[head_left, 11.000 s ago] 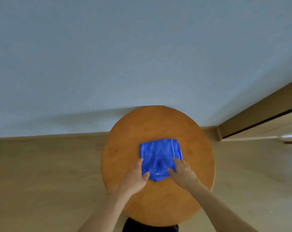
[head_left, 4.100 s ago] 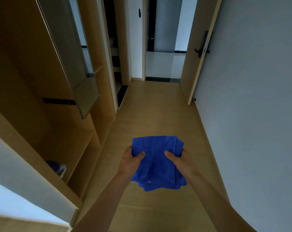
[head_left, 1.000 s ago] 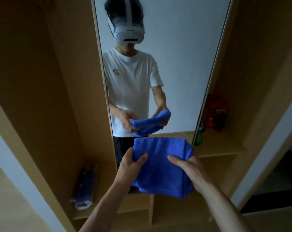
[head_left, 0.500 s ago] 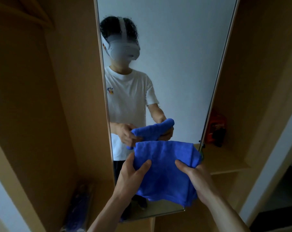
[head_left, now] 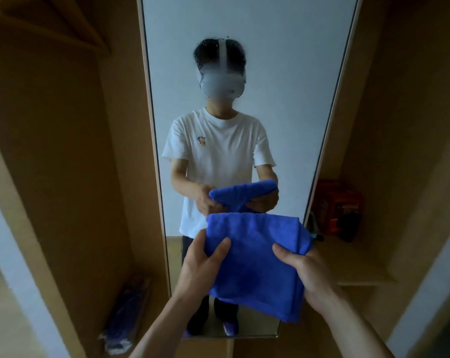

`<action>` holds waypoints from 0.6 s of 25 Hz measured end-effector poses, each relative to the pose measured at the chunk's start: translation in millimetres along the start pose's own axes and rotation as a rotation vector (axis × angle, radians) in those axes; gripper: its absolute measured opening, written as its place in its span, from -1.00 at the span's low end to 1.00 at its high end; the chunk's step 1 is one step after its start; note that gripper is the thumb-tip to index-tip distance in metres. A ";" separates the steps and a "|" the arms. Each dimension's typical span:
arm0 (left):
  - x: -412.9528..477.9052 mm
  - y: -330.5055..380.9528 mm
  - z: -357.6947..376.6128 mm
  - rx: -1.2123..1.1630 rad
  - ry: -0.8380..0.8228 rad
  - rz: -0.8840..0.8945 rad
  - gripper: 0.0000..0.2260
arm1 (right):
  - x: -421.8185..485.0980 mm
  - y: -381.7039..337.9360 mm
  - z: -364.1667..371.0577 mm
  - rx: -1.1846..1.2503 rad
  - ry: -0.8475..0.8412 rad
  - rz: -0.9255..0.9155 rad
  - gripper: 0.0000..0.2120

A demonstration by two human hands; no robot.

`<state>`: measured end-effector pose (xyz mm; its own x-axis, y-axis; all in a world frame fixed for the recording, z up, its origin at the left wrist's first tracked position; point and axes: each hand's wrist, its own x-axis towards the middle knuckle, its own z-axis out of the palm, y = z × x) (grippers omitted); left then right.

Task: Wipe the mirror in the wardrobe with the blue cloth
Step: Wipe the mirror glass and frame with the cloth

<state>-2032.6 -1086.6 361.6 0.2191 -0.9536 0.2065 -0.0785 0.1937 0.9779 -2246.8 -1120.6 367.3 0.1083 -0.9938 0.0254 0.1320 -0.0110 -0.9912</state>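
Now left hand (head_left: pixel 206 264) and right hand (head_left: pixel 304 267) each pinch the folded blue cloth (head_left: pixel 255 262), held ready before the wardrobe mirror (head_left: pixel 283 99)

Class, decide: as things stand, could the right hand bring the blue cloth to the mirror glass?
Probably yes. The right hand grips the blue cloth directly in front of the mirror, with nothing between them. The left hand also grips it.

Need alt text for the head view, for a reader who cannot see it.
The left hand and right hand grip a folded blue cloth in front of the wardrobe mirror, which reflects them. A red box stands on a shelf at right.
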 end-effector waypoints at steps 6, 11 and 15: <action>-8.6 13.4 23.6 0.078 0.179 -0.013 -0.60 | -7.4 -15.4 -11.9 0.112 -0.166 -0.004 -0.59; -24.6 19.7 47.6 0.295 0.350 0.195 -0.70 | -8.0 -27.6 -10.6 0.112 -0.122 -0.092 -0.58; -32.2 38.2 62.4 0.159 0.147 0.144 -0.56 | -9.1 -40.4 -6.7 0.168 -0.145 -0.132 -0.62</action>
<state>-2103.3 -1062.9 390.3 0.3325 -0.8729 0.3570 -0.2684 0.2753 0.9231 -2259.7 -1111.9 406.3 0.2180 -0.9586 0.1833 0.3145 -0.1088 -0.9430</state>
